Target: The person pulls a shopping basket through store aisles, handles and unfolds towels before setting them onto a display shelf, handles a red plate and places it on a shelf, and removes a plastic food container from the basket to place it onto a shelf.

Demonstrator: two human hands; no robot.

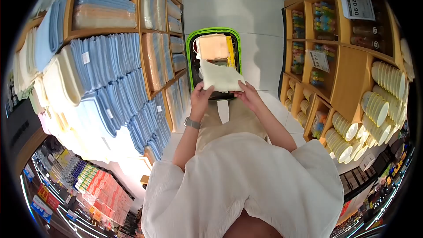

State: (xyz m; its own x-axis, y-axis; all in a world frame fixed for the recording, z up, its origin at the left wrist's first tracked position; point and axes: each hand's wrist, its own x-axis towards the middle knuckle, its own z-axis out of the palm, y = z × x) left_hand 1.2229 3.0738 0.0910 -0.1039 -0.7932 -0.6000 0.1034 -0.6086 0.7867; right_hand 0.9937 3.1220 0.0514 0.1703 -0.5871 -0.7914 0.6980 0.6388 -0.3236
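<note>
Two near corners of the pale cloth (224,78) are pinched, one in my left hand (201,97), one in my right hand (249,96). It spreads forward from both, neither clearly nearer, long axis roughly hand to hand, above the green-rimmed basket (240,46).

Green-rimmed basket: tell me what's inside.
The green-rimmed basket holds a peach-coloured item and a yellow item. The cream cloth, held by the left hand and right hand, hides what lies behind it.

The cloth (222,77) looks matt, the basket (213,29) plastic, the shelving (346,77) wooden.
</note>
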